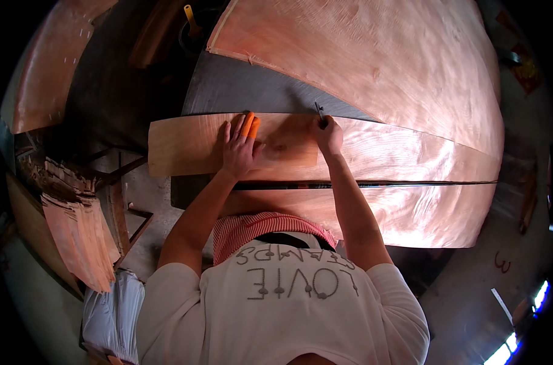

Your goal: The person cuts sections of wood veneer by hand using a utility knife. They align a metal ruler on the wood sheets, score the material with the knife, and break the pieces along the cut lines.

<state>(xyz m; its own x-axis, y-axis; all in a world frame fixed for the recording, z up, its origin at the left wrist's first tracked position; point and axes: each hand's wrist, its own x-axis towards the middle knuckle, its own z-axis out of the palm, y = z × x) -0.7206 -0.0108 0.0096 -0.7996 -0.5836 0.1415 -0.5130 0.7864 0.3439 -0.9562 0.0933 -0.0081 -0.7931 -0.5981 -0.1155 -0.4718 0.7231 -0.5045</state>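
My left hand (239, 149) lies flat on a short strip of pale wood veneer (185, 146), fingers stretched out, two of them in orange finger covers. This strip rests on a longer veneer sheet (398, 146) that runs off to the right. Beside the strip's right end, my right hand (329, 135) is closed around a small knife-like tool (319, 111). Its thin dark metal end sticks up past my fingers, over the sheet's far edge; the grip is hidden in my fist.
A large veneer sheet (374, 55) covers the far side of the dark tabletop (240, 85). Another sheet (410, 210) lies nearest my body, across a narrow dark gap. Stacked veneer pieces (82, 231) stand at left, above a white plastic bag (115, 313). A yellow handle (192, 19) pokes from a dark container.
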